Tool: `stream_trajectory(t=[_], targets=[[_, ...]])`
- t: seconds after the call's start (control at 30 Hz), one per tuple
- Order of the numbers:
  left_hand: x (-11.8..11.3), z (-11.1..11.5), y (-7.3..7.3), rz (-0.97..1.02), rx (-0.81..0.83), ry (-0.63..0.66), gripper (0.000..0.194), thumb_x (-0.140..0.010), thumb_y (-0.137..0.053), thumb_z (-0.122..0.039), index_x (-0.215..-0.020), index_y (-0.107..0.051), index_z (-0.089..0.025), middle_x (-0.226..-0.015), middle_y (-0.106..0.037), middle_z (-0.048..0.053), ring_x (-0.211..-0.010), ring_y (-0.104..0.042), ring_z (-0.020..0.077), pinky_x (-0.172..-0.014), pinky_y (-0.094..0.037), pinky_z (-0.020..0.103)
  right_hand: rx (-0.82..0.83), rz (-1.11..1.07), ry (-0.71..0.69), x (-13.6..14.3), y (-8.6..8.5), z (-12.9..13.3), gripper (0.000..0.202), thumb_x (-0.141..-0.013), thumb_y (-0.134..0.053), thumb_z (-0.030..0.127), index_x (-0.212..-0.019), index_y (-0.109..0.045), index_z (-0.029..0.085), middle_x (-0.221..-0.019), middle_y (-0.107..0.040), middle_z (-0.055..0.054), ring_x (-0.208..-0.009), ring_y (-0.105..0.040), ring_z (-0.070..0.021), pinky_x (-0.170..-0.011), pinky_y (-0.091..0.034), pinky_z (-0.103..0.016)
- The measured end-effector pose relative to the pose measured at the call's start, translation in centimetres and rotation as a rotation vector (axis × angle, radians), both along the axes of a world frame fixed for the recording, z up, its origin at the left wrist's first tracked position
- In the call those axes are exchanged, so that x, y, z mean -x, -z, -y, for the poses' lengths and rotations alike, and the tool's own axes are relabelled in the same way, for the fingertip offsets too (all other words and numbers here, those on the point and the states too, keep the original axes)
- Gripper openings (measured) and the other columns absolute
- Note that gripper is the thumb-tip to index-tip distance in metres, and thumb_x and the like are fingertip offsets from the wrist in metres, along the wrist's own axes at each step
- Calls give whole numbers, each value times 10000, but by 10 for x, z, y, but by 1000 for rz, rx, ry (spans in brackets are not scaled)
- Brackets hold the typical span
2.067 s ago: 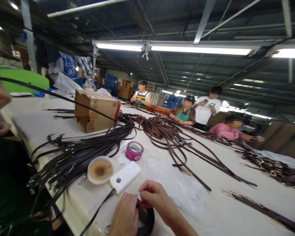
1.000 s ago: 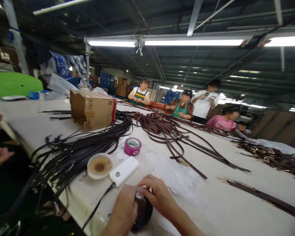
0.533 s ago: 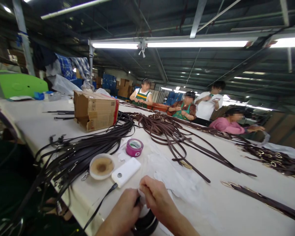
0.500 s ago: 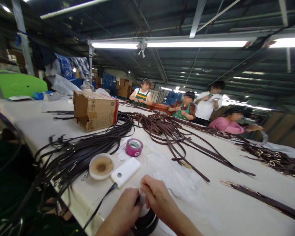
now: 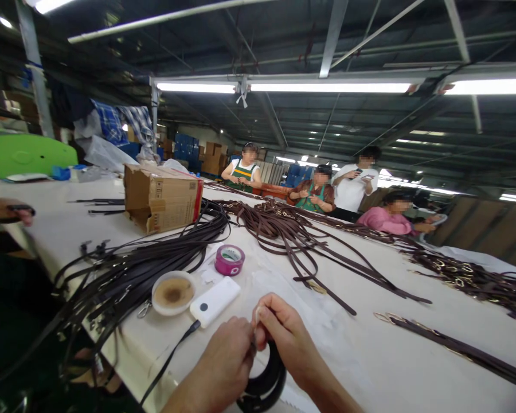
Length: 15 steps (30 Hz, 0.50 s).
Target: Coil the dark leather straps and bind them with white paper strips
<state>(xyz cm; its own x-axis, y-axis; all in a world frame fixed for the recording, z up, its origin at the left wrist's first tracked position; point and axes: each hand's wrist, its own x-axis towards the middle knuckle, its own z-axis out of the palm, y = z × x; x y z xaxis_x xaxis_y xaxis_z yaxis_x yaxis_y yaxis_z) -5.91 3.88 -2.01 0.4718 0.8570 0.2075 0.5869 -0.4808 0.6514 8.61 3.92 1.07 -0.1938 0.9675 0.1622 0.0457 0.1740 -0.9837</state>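
Note:
Just above a coiled black strap near the bottom edge, my two hands meet. My left hand is closed, its fingertips hidden from view around something I cannot make out. My right hand pinches a small whitish piece between thumb and forefinger, touching the left. To the upper left of my hands lie a white device with a black cable, a round dish with a brown stain, and a purple tape roll. Thin white sheets lie to the right.
Black straps hang over the left table edge. An open carton stands behind them. Brown straps spread across the white table. A co-worker's hand is at far left; several people sit or stand beyond.
The white piece has come away from the coil, whose ring now shows more openly below my hands. The co-worker's hand at far left has come further into view. The view has shifted slightly.

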Motion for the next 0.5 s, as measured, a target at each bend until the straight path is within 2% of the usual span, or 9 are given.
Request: stream_trajectory(t=[0.1, 0.17, 0.23, 0.33, 0.43, 0.5], targets=[[-2, 3, -10, -11, 55, 38, 113, -868, -448, -229, -825, -551, -210, -859, -624, 26, -800, -551, 177, -702, -392, 263, 31, 45, 3, -2, -6, 2, 290, -861, -533, 446, -724, -517, 191, -517, -561, 46, -483, -525, -100, -514, -429, -226], [-3, 4, -13, 14, 100, 90, 171, -885, -441, -275, -786, -569, -216, -847, -640, 8, -763, -568, 160, -668, -384, 246, 81, 89, -20, -3, -8, 4, 299, -854, -517, 465, -739, -513, 189, -505, -587, 38, -428, -501, -90, -456, -401, -206], [-5, 4, -10, 32, 115, 136, 208, -871, -432, -236, -744, -596, -217, -854, -668, -2, -763, -593, 150, -668, -381, 235, 139, 123, -66, -3, -8, 6, 307, -848, -497, 486, -753, -497, 195, -503, -604, 32, -372, -463, -81, -394, -346, -191], [-11, 0, 5, 15, 111, 152, 228, -781, -438, -120, -661, -609, -213, -793, -700, -14, -745, -617, 153, -665, -369, 239, 172, 114, -124, -2, -4, 9, 292, -847, -478, 487, -738, -448, 218, -503, -564, 57, -356, -452, -85, -364, -299, -189], [-19, -5, 18, 4, 119, 103, 236, -752, -439, -106, -600, -593, -200, -704, -683, 22, -684, -601, 192, -639, -354, 283, 50, 194, -103, 0, 3, 16, 265, -891, -422, 423, -708, -416, 231, -437, -418, 97, -365, -375, -84, -421, -291, -215], [-24, -8, 24, 36, 125, 49, 215, -782, -446, -148, -662, -618, -197, -701, -665, 46, -664, -575, 210, -637, -358, 306, -142, 398, -77, 3, 8, 23, 248, -911, -385, 370, -717, -442, 226, -520, -459, 53, -469, -407, -113, -504, -320, -255]])
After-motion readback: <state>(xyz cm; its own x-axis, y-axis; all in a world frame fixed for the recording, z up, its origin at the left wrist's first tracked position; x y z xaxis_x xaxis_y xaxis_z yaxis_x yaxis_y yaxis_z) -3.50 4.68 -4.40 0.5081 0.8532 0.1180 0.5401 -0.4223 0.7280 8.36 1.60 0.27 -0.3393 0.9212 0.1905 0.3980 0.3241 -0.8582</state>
